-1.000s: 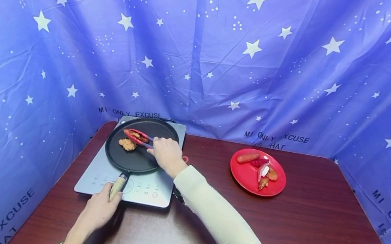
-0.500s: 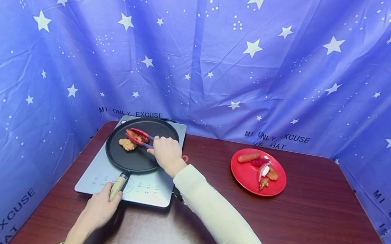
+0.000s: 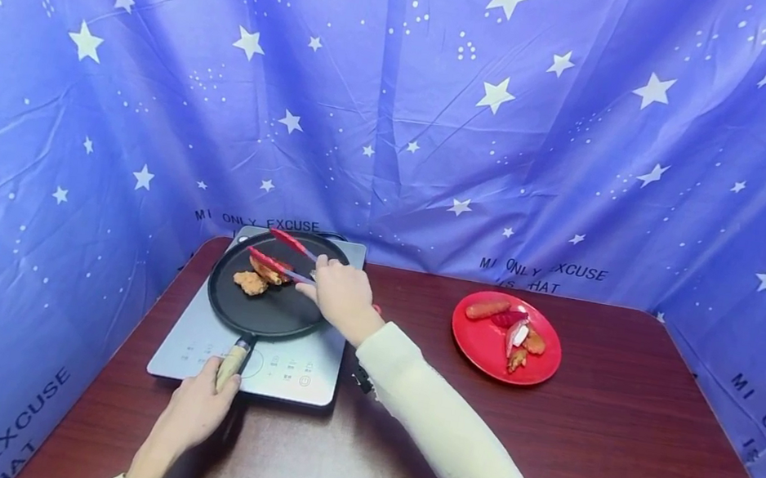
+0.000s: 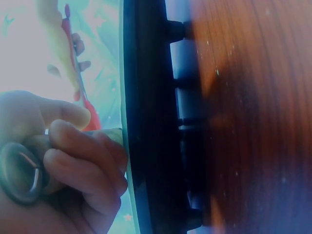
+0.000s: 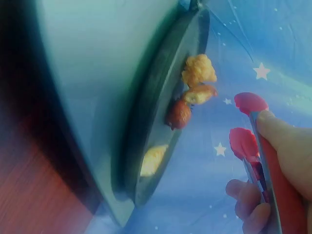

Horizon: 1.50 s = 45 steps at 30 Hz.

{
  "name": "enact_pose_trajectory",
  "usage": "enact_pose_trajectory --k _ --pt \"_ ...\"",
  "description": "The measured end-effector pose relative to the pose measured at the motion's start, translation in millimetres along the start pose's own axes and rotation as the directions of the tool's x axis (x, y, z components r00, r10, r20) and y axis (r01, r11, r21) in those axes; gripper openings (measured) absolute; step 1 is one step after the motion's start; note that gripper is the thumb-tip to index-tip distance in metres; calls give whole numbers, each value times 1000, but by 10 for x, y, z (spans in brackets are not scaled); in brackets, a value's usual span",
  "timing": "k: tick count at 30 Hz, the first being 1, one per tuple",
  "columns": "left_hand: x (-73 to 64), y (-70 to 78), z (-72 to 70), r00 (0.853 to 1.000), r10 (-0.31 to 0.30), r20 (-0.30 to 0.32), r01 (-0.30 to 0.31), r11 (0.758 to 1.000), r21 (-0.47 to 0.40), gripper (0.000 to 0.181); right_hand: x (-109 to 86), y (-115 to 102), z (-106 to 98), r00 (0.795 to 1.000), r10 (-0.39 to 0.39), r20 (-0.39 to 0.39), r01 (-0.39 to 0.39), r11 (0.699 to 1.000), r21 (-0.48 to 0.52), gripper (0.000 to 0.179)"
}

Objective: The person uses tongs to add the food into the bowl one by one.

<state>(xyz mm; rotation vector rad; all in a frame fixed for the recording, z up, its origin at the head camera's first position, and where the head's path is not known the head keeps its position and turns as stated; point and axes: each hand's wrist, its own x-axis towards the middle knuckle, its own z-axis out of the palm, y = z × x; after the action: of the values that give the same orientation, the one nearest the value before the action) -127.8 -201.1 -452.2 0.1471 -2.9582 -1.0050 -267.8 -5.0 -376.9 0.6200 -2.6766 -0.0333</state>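
My left hand grips the pale handle of a black frying pan; in the left wrist view, its fingers curl round that handle. Above the pan, my right hand holds red-tipped tongs with their tips spread apart and nothing between them. A browned chicken wing lies in the pan beside a golden fried piece. The right wrist view also has a pale yellow piece near the pan's rim; in the head view it cannot be made out.
Beneath the pan is a silver induction cooker on a dark red wooden table. To the right stands a red plate with a sausage and several other food pieces. A blue star-patterned curtain hangs around the table.
The tongs, earlier closed around the chicken wing, have let it go in the pan. Their tips have spread, and my right hand has moved slightly up and right. My left hand stays put.
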Motion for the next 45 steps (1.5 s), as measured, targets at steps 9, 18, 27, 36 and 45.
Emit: enact_pose_trajectory --k 9,18,27,36,45 --pt "17 -23 -13 1000 6 -7 -6 1000 19 32 -112 275 28 995 88 -53 -78 982 174 69" --pt "10 -21 -24 1000 -17 14 16 1000 4 34 -286 541 113 993 114 -7 -109 963 246 65" --pt "10 -21 -19 1000 -4 7 4 1000 9 31 -515 824 110 992 126 24 -128 959 253 49" --pt "30 -36 12 1000 -26 1 26 1000 9 28 -786 1096 164 992 118 -50 -103 965 241 40" --pt "35 -33 30 999 -35 8 35 999 3 31 -946 1311 210 987 136 -87 -108 956 272 34"
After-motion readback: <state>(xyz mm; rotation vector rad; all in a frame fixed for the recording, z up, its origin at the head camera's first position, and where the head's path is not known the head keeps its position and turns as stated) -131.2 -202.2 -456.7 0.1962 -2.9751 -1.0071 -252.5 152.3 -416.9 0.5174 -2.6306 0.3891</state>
